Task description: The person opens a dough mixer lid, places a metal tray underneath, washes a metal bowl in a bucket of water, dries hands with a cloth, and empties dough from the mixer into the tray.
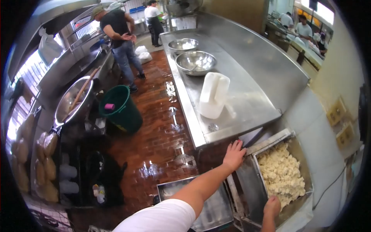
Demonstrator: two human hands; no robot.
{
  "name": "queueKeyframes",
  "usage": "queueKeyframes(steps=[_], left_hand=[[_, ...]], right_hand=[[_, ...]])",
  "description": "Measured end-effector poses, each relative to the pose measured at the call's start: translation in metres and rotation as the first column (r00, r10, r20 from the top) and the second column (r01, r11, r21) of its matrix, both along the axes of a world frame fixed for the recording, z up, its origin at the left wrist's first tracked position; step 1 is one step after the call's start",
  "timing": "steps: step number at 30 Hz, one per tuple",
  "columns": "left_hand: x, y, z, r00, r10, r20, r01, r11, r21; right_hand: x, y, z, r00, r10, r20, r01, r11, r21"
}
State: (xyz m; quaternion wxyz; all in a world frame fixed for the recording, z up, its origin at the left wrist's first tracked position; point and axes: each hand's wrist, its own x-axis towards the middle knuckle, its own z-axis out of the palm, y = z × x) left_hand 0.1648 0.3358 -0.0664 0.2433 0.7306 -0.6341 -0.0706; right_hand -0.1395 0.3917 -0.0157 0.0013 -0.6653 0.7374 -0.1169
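A steel bin [305,170] at the lower right holds a crumbly, pale dough-like mass [281,174]. My left hand [234,154] reaches out to the machine frame at the bin's far left corner, its fingers stretched out and lying on the metal. Closed at the near side of the bin is my right hand [272,207], which seems to grip the rim; most of its fingers are hidden. Below my left forearm lies a shallow steel tray [208,216].
A steel table [247,89] carries a white plastic jug [213,96] and two metal bowls [196,63]. Left stand a green bucket [127,116] and a large pan [63,104] with a wooden stick. The brick floor [154,143] looks wet. Several people work farther back.
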Motion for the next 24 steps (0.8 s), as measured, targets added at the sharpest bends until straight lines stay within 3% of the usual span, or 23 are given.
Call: queueKeyframes(steps=[2, 5, 12, 15, 18, 19, 22, 24], left_hand=[[0.003, -0.005, 0.006, 0.998, -0.025, 0.06, 0.024, 0.999, 0.03], [0.001, -0.002, 0.02, 0.999, -0.01, -0.031, 0.011, 0.999, 0.041], [-0.011, -0.012, 0.002, 0.997, 0.074, -0.015, -0.074, 0.997, -0.001], [-0.005, -0.007, 0.005, 0.998, 0.068, -0.006, -0.067, 0.996, 0.05], [-0.009, -0.001, 0.01, 0.99, 0.14, -0.028, -0.14, 0.99, 0.02], [-0.017, -0.002, 0.0, 0.981, 0.186, -0.054, -0.19, 0.979, -0.071], [-0.056, 0.021, 0.031, 0.994, 0.102, -0.049, -0.109, 0.979, -0.175], [-0.091, 0.03, 0.088, 0.947, -0.209, -0.245, 0.241, 0.964, 0.111]], right_hand=[[-0.001, -0.001, -0.004, 1.0, 0.006, 0.005, -0.006, 1.0, -0.016], [-0.005, -0.001, -0.003, 1.0, 0.004, -0.006, -0.004, 1.0, 0.019], [-0.008, -0.002, -0.01, 1.0, 0.026, -0.01, -0.026, 0.999, -0.029], [0.0, 0.001, 0.001, 1.0, -0.017, -0.025, 0.018, 0.999, 0.043], [-0.007, -0.002, -0.009, 0.999, 0.045, -0.013, -0.046, 0.998, -0.033], [-0.013, -0.001, -0.01, 0.999, 0.046, -0.001, -0.046, 0.999, -0.017], [-0.004, 0.005, 0.002, 0.992, 0.074, 0.099, -0.075, 0.997, 0.008], [-0.006, 0.01, 0.01, 0.971, 0.125, 0.206, -0.129, 0.992, 0.004]])
